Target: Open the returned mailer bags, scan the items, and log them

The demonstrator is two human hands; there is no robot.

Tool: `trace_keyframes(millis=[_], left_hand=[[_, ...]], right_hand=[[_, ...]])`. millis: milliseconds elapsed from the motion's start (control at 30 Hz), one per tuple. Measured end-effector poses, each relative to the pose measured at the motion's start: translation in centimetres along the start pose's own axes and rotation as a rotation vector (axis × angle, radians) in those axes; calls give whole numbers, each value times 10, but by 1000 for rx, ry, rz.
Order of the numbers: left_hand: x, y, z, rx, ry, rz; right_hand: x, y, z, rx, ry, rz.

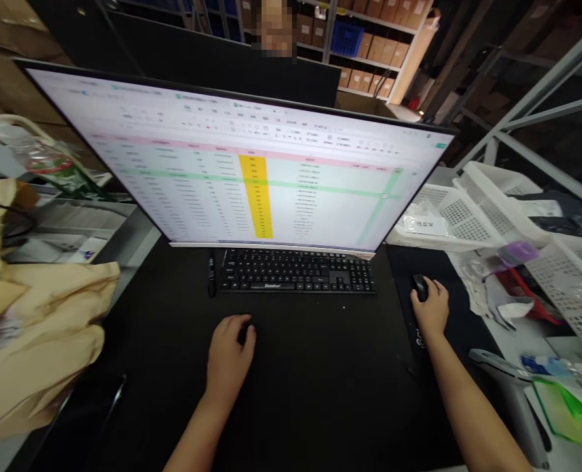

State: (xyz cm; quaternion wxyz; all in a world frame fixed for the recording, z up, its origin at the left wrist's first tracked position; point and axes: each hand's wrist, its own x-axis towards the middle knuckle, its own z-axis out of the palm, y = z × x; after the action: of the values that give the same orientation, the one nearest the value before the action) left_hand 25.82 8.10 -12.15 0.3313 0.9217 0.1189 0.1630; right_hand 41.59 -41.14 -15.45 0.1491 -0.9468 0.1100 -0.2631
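Observation:
My right hand [432,308] rests over a black computer mouse [420,287], its fingers around it on a dark mouse pad [404,262]. My left hand [229,344] lies on the black desk with nothing in it. Its fingers are loosely bent, and a gap shows between thumb and forefinger. Just beyond it sits a black keyboard [295,271], touched by neither hand. A wide monitor [305,203] stands behind the keyboard, showing a spreadsheet with a yellow column and a green highlighted row. The cell text is too blurred to read.
White perforated baskets [461,216] and a grey handheld scanner [502,367] are at the right. Beige bags [59,328] and a plastic bottle [50,164] crowd the left. A black marker [211,274] lies beside the keyboard. Beyond the monitor, a person is near shelves of boxes.

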Motion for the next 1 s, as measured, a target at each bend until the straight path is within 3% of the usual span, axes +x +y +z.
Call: trace_keyframes(millis=[167, 267, 333, 467, 567, 633, 767, 1000], left_hand=[[33, 1, 11, 138, 66, 190], [61, -3, 16, 202, 62, 294], [78, -5, 20, 233, 54, 356], [101, -11, 33, 261, 48, 388], [105, -16, 39, 239, 33, 402], [104, -19, 41, 223, 30, 411], [103, -22, 40, 194, 24, 385], [107, -27, 40, 129, 18, 376]], right_hand=[[0, -2, -3, -2, 120, -101], [-6, -34, -11, 29, 177, -171], [-21, -78, -15, 95, 87, -290], [-66, -200, -3, 240, -241, -543], [-92, -277, 22, 266, -299, -647], [-101, -308, 37, 261, -317, -651], [-104, -336, 51, 261, -376, -584], [-102, -356, 53, 219, -395, -524]])
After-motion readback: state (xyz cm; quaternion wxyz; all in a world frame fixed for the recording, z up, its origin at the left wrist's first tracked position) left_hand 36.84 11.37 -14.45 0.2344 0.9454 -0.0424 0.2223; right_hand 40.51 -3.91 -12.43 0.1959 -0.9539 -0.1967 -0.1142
